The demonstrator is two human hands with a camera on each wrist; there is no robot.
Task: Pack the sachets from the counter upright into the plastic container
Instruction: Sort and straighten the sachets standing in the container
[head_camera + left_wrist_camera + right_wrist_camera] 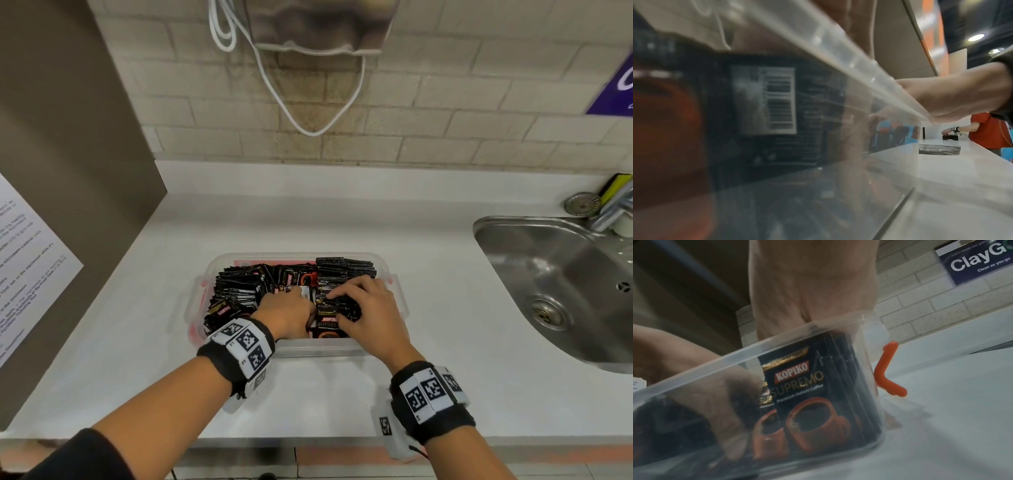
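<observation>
At three o'clock we see a steel sink (548, 291) sunk into the white counter (342, 212), its drain (547, 312) toward the near side. At two o'clock a round strainer (581, 204) lies just beside a yellow sponge (613, 186) and the tap (613, 212). At twelve o'clock a white cable (308, 113) loops down the pale brick wall (445, 102). At nine o'clock a printed notice (24, 260) hangs on a brown panel (68, 137). At one o'clock we read "ClayG" on a purple sign (974, 262).
</observation>
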